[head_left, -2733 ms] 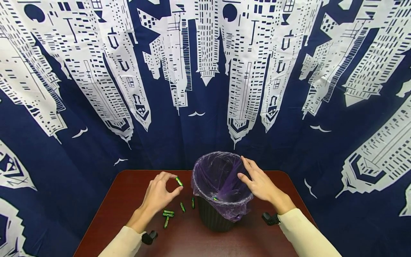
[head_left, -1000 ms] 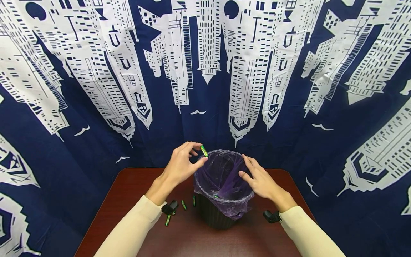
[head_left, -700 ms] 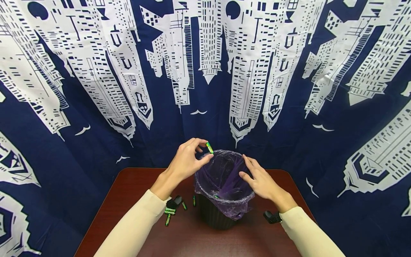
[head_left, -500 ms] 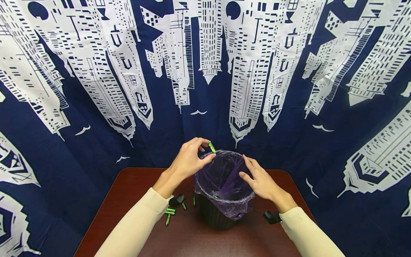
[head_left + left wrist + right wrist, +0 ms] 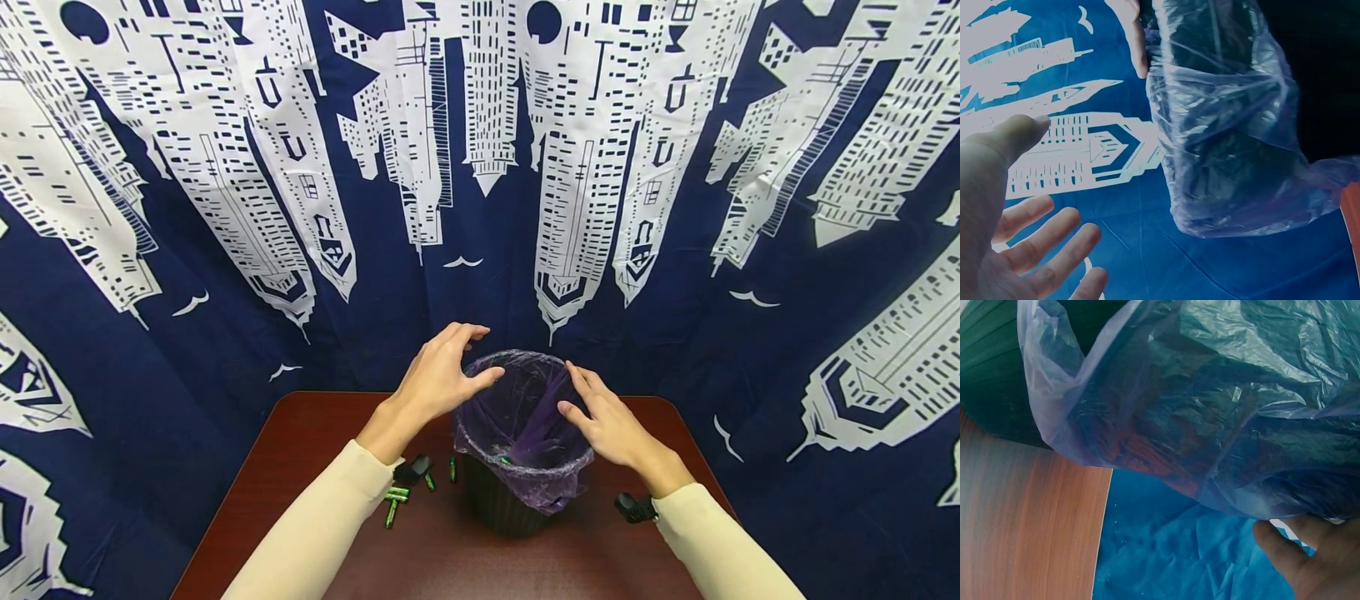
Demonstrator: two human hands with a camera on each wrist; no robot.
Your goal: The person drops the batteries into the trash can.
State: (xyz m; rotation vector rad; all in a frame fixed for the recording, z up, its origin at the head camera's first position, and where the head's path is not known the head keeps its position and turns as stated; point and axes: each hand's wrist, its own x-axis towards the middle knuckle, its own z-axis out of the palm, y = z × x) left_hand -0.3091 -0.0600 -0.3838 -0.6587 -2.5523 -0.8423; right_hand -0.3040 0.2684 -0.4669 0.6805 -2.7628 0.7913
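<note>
Battery gone from our left hand (image 5: 441,372), fingers now spread; presumably it dropped into the lined wastebasket (image 5: 495,510), unseen. Our right hand (image 5: 609,423) touches the purple liner (image 5: 546,497) at its rim, fingers extended. Remaining batteries (image 5: 391,513) on the surface (image 5: 442,575): likely light, rigid, slick; we'd pinch mid-barrel.

In front of me, a dark, ribbed bin (image 5: 498,504) stands upright, mouth up. A thin, see-through purple bag (image 5: 536,489) lines it and folds down outside. Small green batteries (image 5: 391,513) lie left of it: one just beside, another farther out, then some in a rough T. A green speck (image 5: 506,460) shows inside.
</note>
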